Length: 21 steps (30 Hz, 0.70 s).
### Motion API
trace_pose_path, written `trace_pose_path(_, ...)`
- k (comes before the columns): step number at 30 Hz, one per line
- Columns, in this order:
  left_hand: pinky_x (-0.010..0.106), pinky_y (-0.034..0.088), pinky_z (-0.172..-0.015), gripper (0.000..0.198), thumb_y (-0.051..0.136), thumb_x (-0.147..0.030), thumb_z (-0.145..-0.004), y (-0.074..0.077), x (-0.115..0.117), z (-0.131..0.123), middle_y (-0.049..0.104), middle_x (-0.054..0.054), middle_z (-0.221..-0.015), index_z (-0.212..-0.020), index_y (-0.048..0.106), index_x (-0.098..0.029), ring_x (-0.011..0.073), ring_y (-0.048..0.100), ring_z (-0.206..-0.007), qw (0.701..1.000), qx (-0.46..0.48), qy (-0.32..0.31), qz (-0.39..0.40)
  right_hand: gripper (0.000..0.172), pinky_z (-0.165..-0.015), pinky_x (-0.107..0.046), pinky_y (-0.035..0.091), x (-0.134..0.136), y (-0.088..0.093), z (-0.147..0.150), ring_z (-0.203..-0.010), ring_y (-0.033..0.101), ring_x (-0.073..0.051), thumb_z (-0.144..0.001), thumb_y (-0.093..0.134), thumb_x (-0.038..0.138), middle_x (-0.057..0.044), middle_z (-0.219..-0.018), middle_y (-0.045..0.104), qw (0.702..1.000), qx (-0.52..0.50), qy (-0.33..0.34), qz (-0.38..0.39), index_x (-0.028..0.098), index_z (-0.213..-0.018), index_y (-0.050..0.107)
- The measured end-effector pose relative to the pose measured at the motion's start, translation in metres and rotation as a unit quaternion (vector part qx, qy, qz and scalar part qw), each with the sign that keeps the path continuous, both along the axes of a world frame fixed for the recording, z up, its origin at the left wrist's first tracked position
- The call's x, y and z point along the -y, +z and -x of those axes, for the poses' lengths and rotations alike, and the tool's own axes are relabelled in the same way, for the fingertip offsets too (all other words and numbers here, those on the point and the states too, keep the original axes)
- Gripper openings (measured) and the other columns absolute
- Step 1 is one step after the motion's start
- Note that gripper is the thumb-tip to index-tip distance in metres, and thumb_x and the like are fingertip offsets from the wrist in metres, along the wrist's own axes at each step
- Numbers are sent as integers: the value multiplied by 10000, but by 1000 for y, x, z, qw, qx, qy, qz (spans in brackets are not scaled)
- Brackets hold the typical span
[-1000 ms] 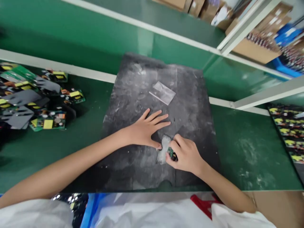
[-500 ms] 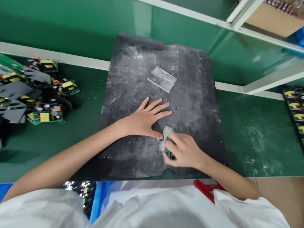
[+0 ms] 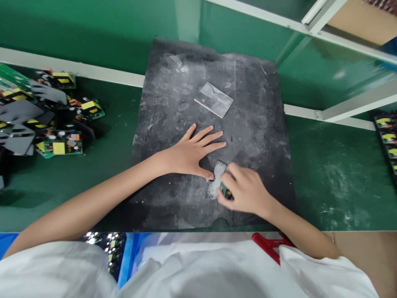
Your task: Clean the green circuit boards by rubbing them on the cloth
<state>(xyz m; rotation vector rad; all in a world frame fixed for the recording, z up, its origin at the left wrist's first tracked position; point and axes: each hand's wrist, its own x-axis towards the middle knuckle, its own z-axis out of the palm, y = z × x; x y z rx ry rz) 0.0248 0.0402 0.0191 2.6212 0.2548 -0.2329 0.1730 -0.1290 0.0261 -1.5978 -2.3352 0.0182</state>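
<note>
Flat on the black mat (image 3: 257,124) lies my left hand (image 3: 190,154), fingers spread, its thumb tip at the edge of a small whitish, powdery patch (image 3: 216,181). Just right of that patch my right hand (image 3: 243,188) grips a small green circuit board (image 3: 226,191), mostly covered by the fingers and slightly blurred. Beyond my left fingertips rests a flat, clear-grey rectangular piece (image 3: 214,99), which looks like plastic sheet. Whether the powdery patch is a separate pad or part of the mat, I cannot tell.
Circuit boards with yellow components (image 3: 59,147) and grey plates (image 3: 20,114) are heaped on the green bench (image 3: 120,107) at left. A tray of boards (image 3: 387,136) stands at far right. White frame bars (image 3: 353,109) cross the back. Below the front edge are a blue bin (image 3: 126,260) and a red part (image 3: 269,248).
My right hand, with the circuit board, has shifted slightly right and up, uncovering more of the powdery patch. My left hand stays in place on the mat; the view has tilted a little.
</note>
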Motion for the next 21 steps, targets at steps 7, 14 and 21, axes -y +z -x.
trace_pose_path(7, 563, -102, -1121, 893, 417, -760, -757, -1, 0, 1, -16, -41, -1556, -1468, 91, -329, 287, -71, -1435, 1000, 3, 2, -5, 173, -498, -267, 306, 1, 0, 0, -584, 423, -143, -857, 459, 298, -37, -783, 448, 999, 14, -35, -10, 153, -818, 545)
trace_pose_path(14, 561, -99, -1123, 876, 382, -769, -765, -3, -1, 1, -23, -46, -1556, -1466, 81, -339, 280, -74, -1436, 1000, 6, 0, -6, 144, -507, -269, 319, 2, 0, 3, -592, 420, -149, -836, 452, 279, -32, -783, 446, 999, -3, 39, 4, 169, -812, 542)
trace_pose_path(21, 568, -92, -1123, 879, 405, -761, -762, -1, -1, 2, 10, -22, -1559, -1467, 106, -331, 298, -49, -1435, 1000, 11, 1, -1, 128, -505, -268, 318, 4, 0, 4, -597, 425, -155, -820, 464, 267, -32, -766, 441, 999, -10, 43, -7, 169, -796, 541)
